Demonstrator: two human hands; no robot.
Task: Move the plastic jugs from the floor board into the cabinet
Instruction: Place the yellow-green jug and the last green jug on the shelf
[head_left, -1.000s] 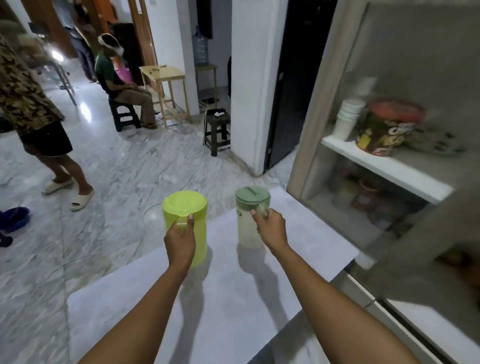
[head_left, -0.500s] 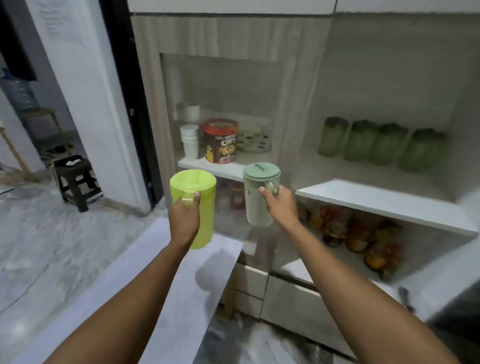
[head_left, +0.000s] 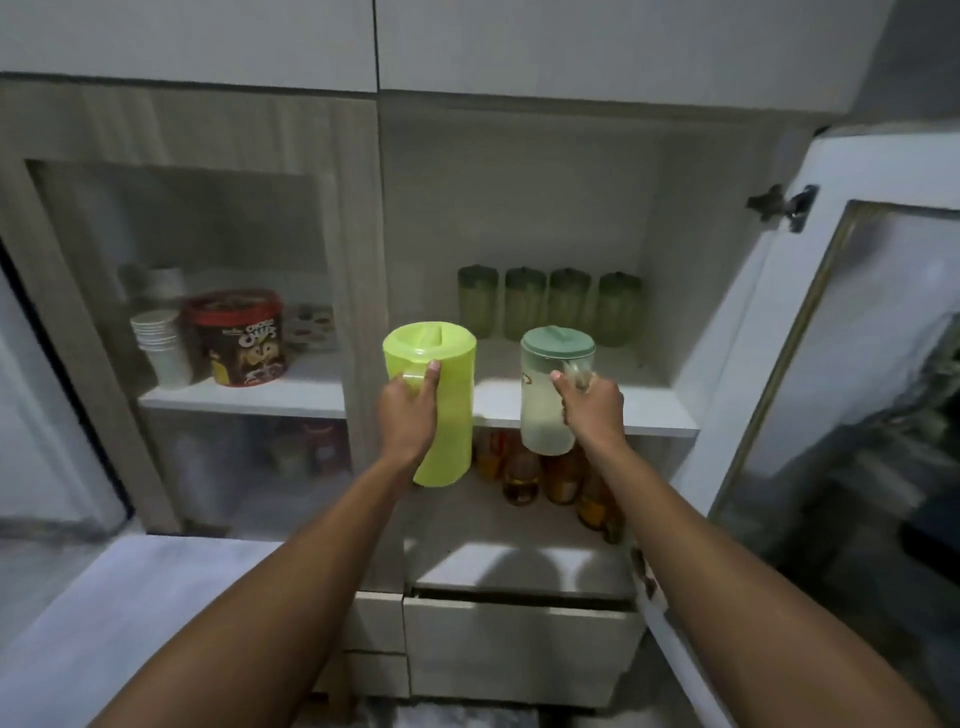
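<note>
Big cabinet (head_left: 519, 208) in front of me, right door (head_left: 857, 364) swung open. White shelf (head_left: 644, 410) inside, four green jars (head_left: 548, 306) in row at back. Floor board (head_left: 104, 623) low at my left. Yellow-green jug (head_left: 441, 415) in my left hand (head_left: 408, 415), fingers wrapped tight on handle, jug up in air before shelf edge. Clear jug with green lid (head_left: 545, 400) in my right hand (head_left: 592, 410), fingers closed on handle, also in air by shelf edge.
</note>
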